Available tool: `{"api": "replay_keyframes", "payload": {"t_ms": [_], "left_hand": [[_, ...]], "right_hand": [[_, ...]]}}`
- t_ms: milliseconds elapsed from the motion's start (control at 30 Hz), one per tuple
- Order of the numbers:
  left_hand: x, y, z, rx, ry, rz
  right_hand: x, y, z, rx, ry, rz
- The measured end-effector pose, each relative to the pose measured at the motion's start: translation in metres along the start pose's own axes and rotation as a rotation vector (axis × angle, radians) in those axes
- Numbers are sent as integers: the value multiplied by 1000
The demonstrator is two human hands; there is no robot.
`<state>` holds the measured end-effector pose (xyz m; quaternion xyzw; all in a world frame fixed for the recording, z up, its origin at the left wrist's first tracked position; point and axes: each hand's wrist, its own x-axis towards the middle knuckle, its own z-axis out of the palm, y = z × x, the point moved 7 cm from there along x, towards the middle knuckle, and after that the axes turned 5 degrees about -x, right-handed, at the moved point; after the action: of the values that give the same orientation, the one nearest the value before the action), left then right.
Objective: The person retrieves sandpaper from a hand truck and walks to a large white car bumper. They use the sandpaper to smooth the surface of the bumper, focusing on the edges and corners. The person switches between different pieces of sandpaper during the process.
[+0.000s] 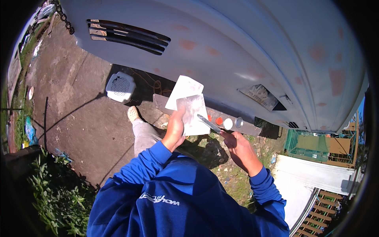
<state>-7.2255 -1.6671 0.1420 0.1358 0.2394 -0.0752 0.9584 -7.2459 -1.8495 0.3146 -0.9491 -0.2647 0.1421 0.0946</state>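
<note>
My left hand (175,128) grips a flat white board (196,104) by its left edge, thumb on top; a thin greyish smear covers its upper part. My right hand (239,152) is closed round the near end of a putty knife (208,123), whose narrow dark blade points up and left and meets the right part of the board. Just beyond it a second white sheet (187,87) lies partly covered by the board. To the right of the blade, a red-orange round lid or tub (219,121), a white one (227,124) and a silvery tin (239,122) rest on a narrow grey ledge (160,102).
A large grey vehicle-like body panel (221,23) with reddish patches and a slotted vent (128,35) spans the far side. A white perforated stool (121,87) stands on the left ground. A chain (64,16) hangs upper left; bushes (55,193) grow lower left, and green fencing (308,144) stands right.
</note>
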Motion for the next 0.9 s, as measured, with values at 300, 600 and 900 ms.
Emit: {"api": "replay_keyframes", "payload": {"t_ms": [300,600,900], "left_hand": [[-21,3,-6,16,-50,-286],[4,12,-31,214,-53,-47],[12,51,-85,384,107,144]], "right_hand": [[16,-35,-50,-534,-38,-254],[29,-49,-80,-429,13,-248],[36,42,-3,304,179,217]]}}
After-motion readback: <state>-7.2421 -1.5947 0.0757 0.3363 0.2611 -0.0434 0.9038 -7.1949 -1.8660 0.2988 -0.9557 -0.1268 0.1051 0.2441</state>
